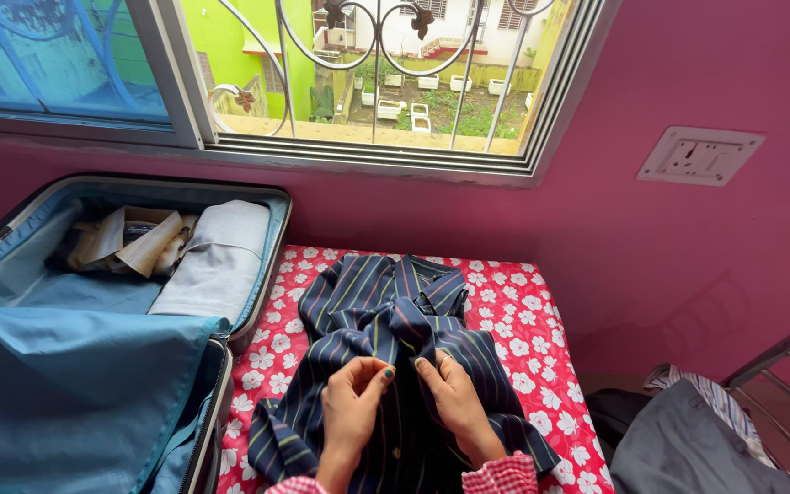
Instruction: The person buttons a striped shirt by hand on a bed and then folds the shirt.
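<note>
Nearest to the camera, the left hand [351, 402] and the right hand [454, 402] meet at the middle of a dark navy shirt of soft cloth with thin coloured stripes [386, 320], which lies flat on the red bedsheet printed with white flowers [523, 320]. Both hands pinch the front strip of the shirt between thumb and fingers, a narrow grip, close together and almost touching; I judge that a button is being closed or the front is being set straight, and the following move needs small, exact finger work along this strip. To the left stands an open hard suitcase with smooth blue lining [66, 384], holding a folded grey cloth [217, 261] and some crumpled paper [130, 240]. On the right, a grey garment [688, 448] hangs by a metal rail [788, 352]. Farther away is the pink wall [688, 256] and a window with curled iron grille [368, 64].
</note>
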